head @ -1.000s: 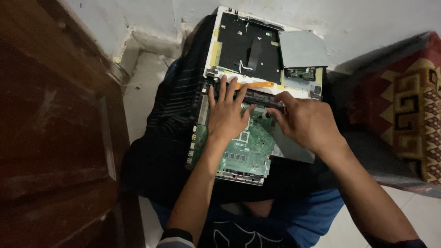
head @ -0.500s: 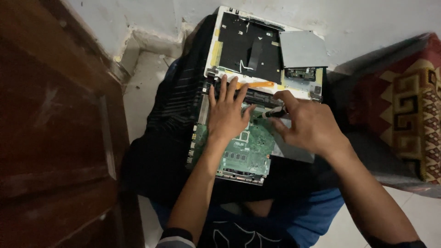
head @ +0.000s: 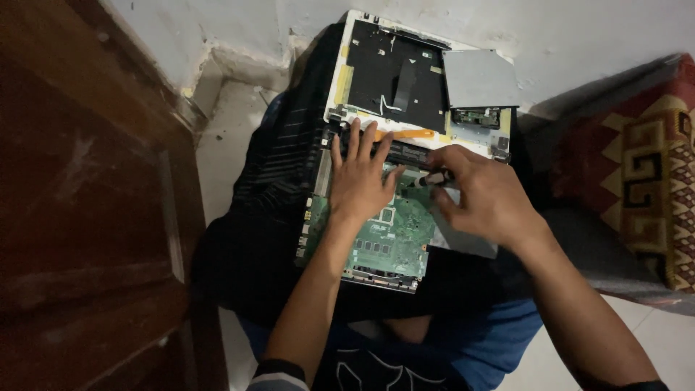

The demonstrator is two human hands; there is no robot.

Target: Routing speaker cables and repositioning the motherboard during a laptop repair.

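Observation:
A green circuit board (head: 394,242) lies on my lap over black cloth. My left hand (head: 360,177) rests flat on its upper part, fingers spread toward a dark strip (head: 409,153) at the board's top edge. My right hand (head: 481,192) pinches a small dark tool or part (head: 433,178) at the board's upper right. Beyond the board lies an opened white laptop shell (head: 340,80) with a black inner panel (head: 394,83), a grey metal plate (head: 478,78) and an orange pry tool (head: 405,134).
A dark wooden door (head: 87,217) fills the left side. A white wall (head: 565,36) runs along the top, with pale floor (head: 224,130) at its foot. A patterned red cushion (head: 637,166) sits to the right. Blue shorts (head: 499,347) show below.
My right hand has shifted slightly left along the board's upper edge. My left hand stays flat in place.

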